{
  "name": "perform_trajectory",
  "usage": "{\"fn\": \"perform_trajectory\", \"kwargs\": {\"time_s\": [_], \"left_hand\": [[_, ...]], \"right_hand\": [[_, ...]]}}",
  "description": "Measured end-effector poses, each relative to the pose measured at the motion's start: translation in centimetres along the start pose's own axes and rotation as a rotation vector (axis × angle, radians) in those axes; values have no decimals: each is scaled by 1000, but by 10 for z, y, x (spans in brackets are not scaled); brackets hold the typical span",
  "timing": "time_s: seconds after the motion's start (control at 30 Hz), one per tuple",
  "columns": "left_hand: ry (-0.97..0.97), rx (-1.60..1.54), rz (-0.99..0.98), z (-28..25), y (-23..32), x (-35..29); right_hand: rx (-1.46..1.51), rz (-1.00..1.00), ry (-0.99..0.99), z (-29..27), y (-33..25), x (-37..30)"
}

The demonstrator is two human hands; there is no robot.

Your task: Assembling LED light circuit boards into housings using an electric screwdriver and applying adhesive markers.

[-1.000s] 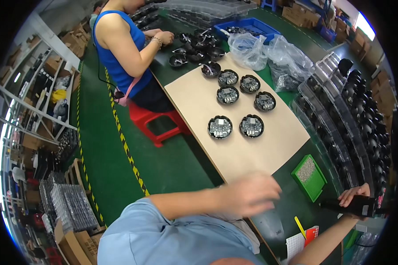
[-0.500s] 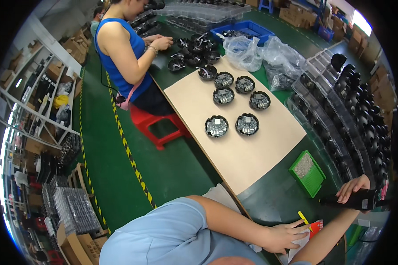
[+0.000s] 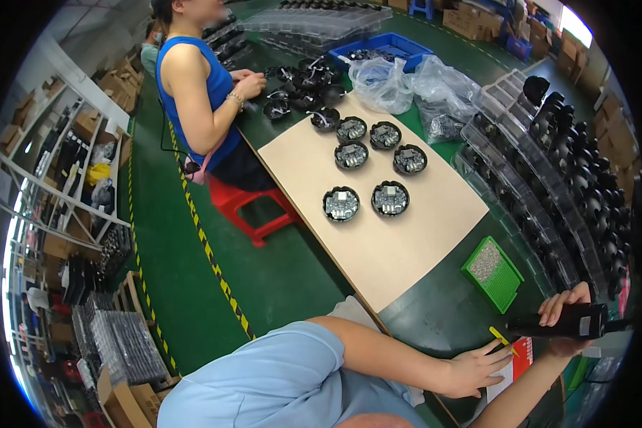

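My right hand [image 3: 565,314] is wrapped round a black electric screwdriver [image 3: 555,322] at the lower right, its tip pointing left. The tool lies nearly level above the dark green table. My left hand [image 3: 476,369] is spread out, fingers apart, on a red and white printed card or packet [image 3: 518,359]. By its fingertips is a thin yellow tool [image 3: 503,340], whose kind I cannot make out. Beyond the hands stands a green tray [image 3: 492,275] with small screws at one end. Several round black housings [image 3: 390,198] with circuit boards rest on the tan board [image 3: 421,246].
Clear compartment trays [image 3: 521,182] full of black domed parts line the right side. Plastic bags [image 3: 381,85] and a blue bin [image 3: 406,48] stand at the far end. A co-worker [image 3: 196,107] handles parts at the far left, beside a red stool [image 3: 253,214].
My left hand has moved slightly right and up, along the red and white card. The screwdriver stays in my right hand. The co-worker's head has lifted, and the whole view has shifted a little.
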State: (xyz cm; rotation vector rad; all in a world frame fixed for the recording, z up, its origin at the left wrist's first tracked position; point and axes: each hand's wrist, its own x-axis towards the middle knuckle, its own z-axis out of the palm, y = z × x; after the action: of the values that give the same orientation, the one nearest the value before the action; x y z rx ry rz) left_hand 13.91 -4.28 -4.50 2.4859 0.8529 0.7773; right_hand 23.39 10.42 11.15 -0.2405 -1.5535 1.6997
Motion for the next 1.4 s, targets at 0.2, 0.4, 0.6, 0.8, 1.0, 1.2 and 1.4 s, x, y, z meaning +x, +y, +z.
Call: {"fn": "perform_trajectory", "kwargs": {"time_s": [0.2,0.4,0.6,0.8,1.0,1.2,1.4], "left_hand": [[35,95,-12,0,0,6],[87,89,20,-4,-6,1],[150,-24,109,-22,-5,1],[92,-143,128,-21,-8,-3],[61,-162,118,-32,-7,-6],[139,-179,147,-52,6,-12],[61,-232,54,-121,-4,-80]], "right_hand": [[23,-78,231,32,5,-23],[-131,-236,508,50,17,-40],[-124,-303,543,59,28,-47],[-146,-266,499,56,44,-55],[-128,-227,510,62,46,-57],[-100,-245,498,65,40,-60],[-128,-232,517,57,46,-63]]}}
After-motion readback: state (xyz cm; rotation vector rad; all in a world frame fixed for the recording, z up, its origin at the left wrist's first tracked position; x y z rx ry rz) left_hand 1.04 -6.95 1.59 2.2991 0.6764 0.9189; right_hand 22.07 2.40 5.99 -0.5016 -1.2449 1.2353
